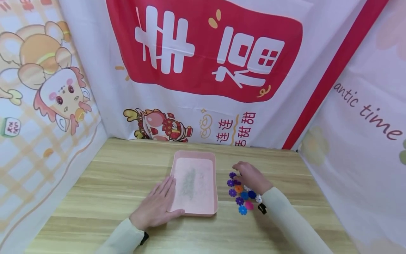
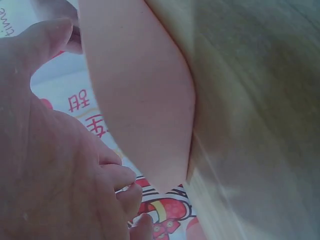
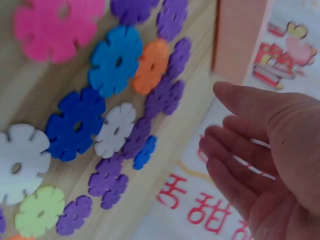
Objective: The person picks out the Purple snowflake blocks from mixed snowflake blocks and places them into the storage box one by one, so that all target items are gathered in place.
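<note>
A shallow pink tray [image 1: 204,169] lies on the table, with a greyish patch on its floor. My left hand [image 1: 155,206] rests at its left edge, fingers extended and thumb along the near rim. In the left wrist view the tray's outer wall [image 2: 145,95] stands beside that hand. Right of the tray is a spread of notched plastic snowflake discs, among them a light blue disc [image 1: 242,210], a pink disc [image 1: 249,205] and an orange disc [image 3: 151,66]. My right hand [image 1: 252,177] hovers over the far part of them, fingers loosely bent, nothing visible between them.
The wood-grain table [image 1: 127,165] meets a printed cloth [image 1: 206,53] at the back. Patterned cloths also hang at the left and right sides. Bare tabletop separates the tray from the discs. A black band sits at each wrist.
</note>
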A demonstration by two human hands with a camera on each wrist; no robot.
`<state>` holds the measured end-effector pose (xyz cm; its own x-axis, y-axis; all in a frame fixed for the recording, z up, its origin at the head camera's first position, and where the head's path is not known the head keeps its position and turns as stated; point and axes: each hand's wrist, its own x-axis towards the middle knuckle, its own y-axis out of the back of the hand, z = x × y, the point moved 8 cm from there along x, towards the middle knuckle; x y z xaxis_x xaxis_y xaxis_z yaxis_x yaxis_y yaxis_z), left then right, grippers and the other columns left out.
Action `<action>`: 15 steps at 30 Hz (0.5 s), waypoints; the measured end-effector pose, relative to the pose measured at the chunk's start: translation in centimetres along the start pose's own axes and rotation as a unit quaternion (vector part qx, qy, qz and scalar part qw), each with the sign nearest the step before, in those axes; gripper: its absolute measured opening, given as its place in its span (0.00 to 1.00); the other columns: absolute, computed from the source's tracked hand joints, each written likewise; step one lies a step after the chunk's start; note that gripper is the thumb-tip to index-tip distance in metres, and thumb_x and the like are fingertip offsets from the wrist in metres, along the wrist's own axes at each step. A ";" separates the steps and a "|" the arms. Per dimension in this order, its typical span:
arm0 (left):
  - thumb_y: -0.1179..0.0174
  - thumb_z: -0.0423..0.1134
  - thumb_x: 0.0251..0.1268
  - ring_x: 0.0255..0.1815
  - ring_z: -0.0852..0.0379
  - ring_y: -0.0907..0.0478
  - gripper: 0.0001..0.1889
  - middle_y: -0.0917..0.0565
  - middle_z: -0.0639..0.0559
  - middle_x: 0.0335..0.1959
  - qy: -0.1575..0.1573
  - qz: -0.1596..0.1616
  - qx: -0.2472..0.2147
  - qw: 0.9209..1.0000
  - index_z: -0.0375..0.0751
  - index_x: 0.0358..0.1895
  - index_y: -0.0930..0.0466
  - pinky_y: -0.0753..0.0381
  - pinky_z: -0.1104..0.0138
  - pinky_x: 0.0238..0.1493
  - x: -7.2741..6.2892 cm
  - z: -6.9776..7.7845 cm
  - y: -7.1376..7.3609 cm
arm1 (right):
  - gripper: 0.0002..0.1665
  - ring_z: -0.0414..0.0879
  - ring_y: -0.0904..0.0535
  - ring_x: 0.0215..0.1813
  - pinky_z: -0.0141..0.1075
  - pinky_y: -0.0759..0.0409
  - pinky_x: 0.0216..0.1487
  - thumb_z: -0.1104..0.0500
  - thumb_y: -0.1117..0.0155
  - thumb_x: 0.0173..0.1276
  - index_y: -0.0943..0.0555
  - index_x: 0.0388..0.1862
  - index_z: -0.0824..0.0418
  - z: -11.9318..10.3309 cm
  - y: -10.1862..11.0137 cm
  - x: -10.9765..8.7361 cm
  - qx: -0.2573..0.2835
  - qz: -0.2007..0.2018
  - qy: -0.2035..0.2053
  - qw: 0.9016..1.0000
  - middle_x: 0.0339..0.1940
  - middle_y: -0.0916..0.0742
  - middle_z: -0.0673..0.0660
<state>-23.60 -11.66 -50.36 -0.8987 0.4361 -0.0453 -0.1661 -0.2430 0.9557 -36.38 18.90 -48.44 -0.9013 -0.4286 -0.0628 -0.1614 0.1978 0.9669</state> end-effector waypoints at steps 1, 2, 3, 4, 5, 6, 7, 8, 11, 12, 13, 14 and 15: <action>0.49 0.73 0.73 0.90 0.37 0.56 0.56 0.53 0.36 0.88 0.003 -0.001 0.000 1.000 0.30 0.85 0.53 0.49 0.39 0.87 0.1 -0.1 0.0 | 0.22 0.55 0.12 0.58 0.52 0.12 0.62 0.60 0.24 0.70 0.15 0.61 0.63 0.1 -0.2 0.6 0.006 -0.009 0.002 1.000 0.57 0.10 0.61; 0.49 0.73 0.74 0.90 0.37 0.56 0.56 0.53 0.35 0.88 0.008 -0.003 0.001 1.000 0.29 0.85 0.53 0.49 0.39 0.87 0.1 -0.3 -0.1 | 0.21 0.54 0.12 0.58 0.51 0.12 0.63 0.60 0.24 0.70 0.14 0.61 0.62 0.2 -0.4 1.1 0.006 -0.019 0.003 1.000 0.56 0.10 0.60; 0.48 0.72 0.74 0.89 0.36 0.55 0.56 0.53 0.34 0.88 0.012 -0.005 -0.001 1.000 0.28 0.85 0.53 0.49 0.39 0.87 0.2 -0.5 -0.2 | 0.21 0.54 0.12 0.58 0.51 0.12 0.63 0.61 0.25 0.70 0.14 0.60 0.62 0.2 -0.7 1.6 0.006 -0.028 0.003 1.000 0.56 0.09 0.60; 0.49 0.73 0.74 0.90 0.36 0.56 0.56 0.53 0.34 0.88 0.018 -0.009 -0.001 1.000 0.28 0.85 0.54 0.49 0.39 0.87 0.2 -0.6 -0.2 | 0.20 0.53 0.12 0.58 0.50 0.12 0.63 0.60 0.25 0.71 0.14 0.60 0.61 0.2 -0.9 2.0 0.005 -0.037 0.001 0.999 0.56 0.09 0.59; 0.48 0.73 0.74 0.90 0.36 0.56 0.57 0.53 0.34 0.88 0.023 -0.011 -0.004 1.000 0.28 0.85 0.54 0.50 0.39 0.87 0.2 -0.8 -0.3 | 0.20 0.53 0.12 0.58 0.50 0.12 0.63 0.60 0.25 0.71 0.14 0.60 0.61 0.2 -1.1 2.3 0.002 -0.045 0.000 0.999 0.56 0.09 0.59; 0.49 0.73 0.74 0.90 0.36 0.56 0.57 0.54 0.34 0.88 0.029 -0.015 -0.006 0.999 0.28 0.85 0.55 0.50 0.39 0.87 0.2 -1.0 -0.3 | 0.19 0.53 0.12 0.58 0.50 0.13 0.64 0.60 0.26 0.71 0.14 0.60 0.61 0.2 -1.3 2.6 0.000 -0.051 -0.002 0.999 0.56 0.09 0.59; 0.48 0.73 0.73 0.90 0.36 0.56 0.57 0.54 0.34 0.88 0.033 -0.015 -0.011 0.999 0.28 0.85 0.55 0.51 0.39 0.87 0.3 -1.1 -0.4 | 0.19 0.52 0.12 0.58 0.49 0.12 0.64 0.60 0.25 0.71 0.13 0.59 0.60 0.2 -1.4 2.9 -0.004 -0.054 -0.004 0.999 0.55 0.09 0.58; 0.48 0.73 0.73 0.90 0.36 0.56 0.58 0.55 0.34 0.88 0.036 -0.015 -0.016 0.999 0.29 0.85 0.56 0.51 0.39 0.88 0.3 -1.2 -0.4 | 0.18 0.52 0.12 0.57 0.49 0.12 0.64 0.60 0.25 0.71 0.13 0.59 0.59 0.2 -1.6 3.1 -0.005 -0.057 -0.006 0.998 0.54 0.09 0.58; 0.47 0.73 0.72 0.90 0.36 0.56 0.58 0.55 0.35 0.89 0.040 -0.011 -0.022 0.999 0.28 0.85 0.56 0.52 0.39 0.88 0.3 -1.5 -0.4 | 0.16 0.50 0.11 0.54 0.48 0.11 0.62 0.60 0.25 0.71 0.12 0.56 0.58 0.3 -1.8 3.7 -0.005 -0.057 -0.010 0.998 0.51 0.08 0.56; 0.47 0.74 0.72 0.90 0.36 0.57 0.58 0.55 0.35 0.89 0.041 -0.011 -0.021 0.999 0.29 0.85 0.56 0.52 0.40 0.88 0.3 -1.5 -0.5 | 0.15 0.49 0.11 0.53 0.47 0.11 0.62 0.60 0.25 0.70 0.11 0.55 0.57 0.3 -1.9 3.8 -0.006 -0.059 -0.013 0.998 0.49 0.08 0.55; 0.47 0.74 0.72 0.90 0.37 0.57 0.58 0.55 0.35 0.89 0.040 -0.010 -0.021 0.999 0.28 0.85 0.56 0.52 0.40 0.88 0.2 -1.5 -0.5 | 0.14 0.48 0.11 0.51 0.47 0.11 0.61 0.60 0.24 0.70 0.11 0.54 0.57 0.4 -2.0 3.8 -0.007 -0.062 -0.016 0.998 0.48 0.08 0.54; 0.47 0.74 0.72 0.90 0.37 0.56 0.59 0.55 0.35 0.89 0.038 -0.008 -0.021 0.999 0.28 0.85 0.56 0.51 0.40 0.88 0.2 -1.4 -0.5 | 0.14 0.47 0.11 0.50 0.47 0.11 0.61 0.60 0.24 0.70 0.11 0.53 0.56 0.5 -2.1 3.9 -0.007 -0.064 -0.019 0.998 0.47 0.08 0.54; 0.48 0.74 0.72 0.90 0.37 0.56 0.59 0.55 0.35 0.89 0.038 -0.009 -0.017 0.999 0.29 0.85 0.56 0.51 0.41 0.88 0.2 -1.4 -0.6 | 0.13 0.46 0.12 0.49 0.47 0.11 0.61 0.61 0.24 0.70 0.10 0.52 0.56 0.6 -2.2 3.9 -0.007 -0.066 -0.022 0.998 0.46 0.08 0.53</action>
<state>-24.28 -12.64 -51.33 -0.9236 0.3738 -0.0852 -0.1947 -0.2660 0.9441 -39.77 17.38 -50.96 -0.8891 -0.4115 -0.2005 -0.2748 0.1294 0.9528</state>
